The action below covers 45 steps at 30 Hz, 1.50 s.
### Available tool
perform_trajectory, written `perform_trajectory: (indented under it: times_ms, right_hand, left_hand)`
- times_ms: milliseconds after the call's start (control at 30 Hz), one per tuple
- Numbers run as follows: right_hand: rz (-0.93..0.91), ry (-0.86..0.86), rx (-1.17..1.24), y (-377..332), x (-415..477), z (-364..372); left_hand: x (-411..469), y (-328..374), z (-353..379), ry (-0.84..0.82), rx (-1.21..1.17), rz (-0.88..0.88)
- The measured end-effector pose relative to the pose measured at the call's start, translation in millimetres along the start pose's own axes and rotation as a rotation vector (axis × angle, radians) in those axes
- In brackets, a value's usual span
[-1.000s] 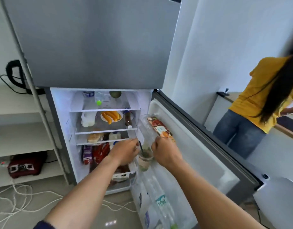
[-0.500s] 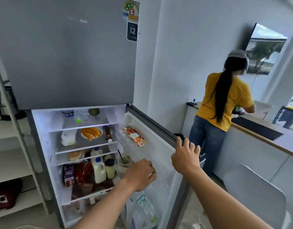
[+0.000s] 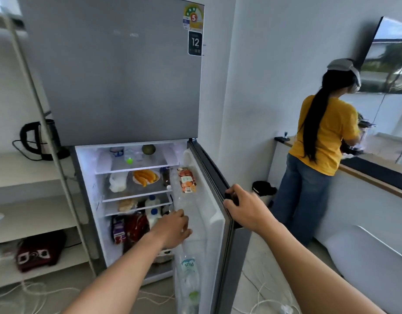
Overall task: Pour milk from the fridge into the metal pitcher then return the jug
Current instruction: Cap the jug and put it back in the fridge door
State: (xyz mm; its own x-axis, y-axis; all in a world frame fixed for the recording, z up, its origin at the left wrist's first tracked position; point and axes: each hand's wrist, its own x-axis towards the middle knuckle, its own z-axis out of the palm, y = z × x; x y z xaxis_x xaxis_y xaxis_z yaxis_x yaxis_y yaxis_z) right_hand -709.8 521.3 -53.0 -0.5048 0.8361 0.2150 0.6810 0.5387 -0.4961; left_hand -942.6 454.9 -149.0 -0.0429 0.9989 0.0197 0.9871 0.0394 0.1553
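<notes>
The fridge's lower door (image 3: 214, 225) stands open. Two white milk jugs with blue caps, one (image 3: 152, 201) behind the other (image 3: 153, 217), stand on a middle shelf inside. My left hand (image 3: 172, 230) hovers in the opening just right of the front jug and does not touch it. Its fingers are loosely curled and I see nothing in it. My right hand (image 3: 243, 207) grips the outer edge of the door. I see no metal pitcher in this view.
Food fills the fridge shelves, and water bottles (image 3: 188, 268) stand in the door rack. A person in a yellow shirt (image 3: 320, 137) works at the counter (image 3: 376, 177) on the right. A white chair (image 3: 372, 264) is near right. Shelving with a kettle (image 3: 43, 139) stands left, cables on the floor.
Both hands have left the glass in the door rack. My right hand moved to the door edge and gripped it. My left hand drew back towards the shelves, and my view rose.
</notes>
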Motion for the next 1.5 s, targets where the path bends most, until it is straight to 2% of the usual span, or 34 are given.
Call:
perform_trajectory:
  times_ms: [100, 367, 733, 867, 1200, 1367, 1500]
  right_hand:
    - [-0.085, -0.067, 0.145, -11, 6, 10]
    - [-0.274, -0.211, 0.199, -59, 29, 55]
    - [-0.466, -0.346, 0.196, -142, 94, 135]
    - [-0.481, -0.382, 0.248, -174, 128, 173]
    - [-0.589, -0.267, 0.26, -245, 226, 256]
    - [-0.578, -0.15, 0.235, -272, 264, 287]
    - [-0.556, -0.097, 0.199, -285, 289, 304]
  left_hand:
    - [-13, -25, -11, -0.037, 0.061, 0.0]
    - [-48, -93, -59, 0.019, 0.127, -0.156]
    - [-41, -214, -166, 0.297, 0.206, -0.341]
    - [-22, -257, -192, 0.397, 0.248, -0.368]
    - [27, -344, -234, 0.505, 0.428, -0.344]
    - [53, -377, -234, 0.536, 0.63, -0.275]
    - [64, -393, -224, 0.631, 0.734, -0.195]
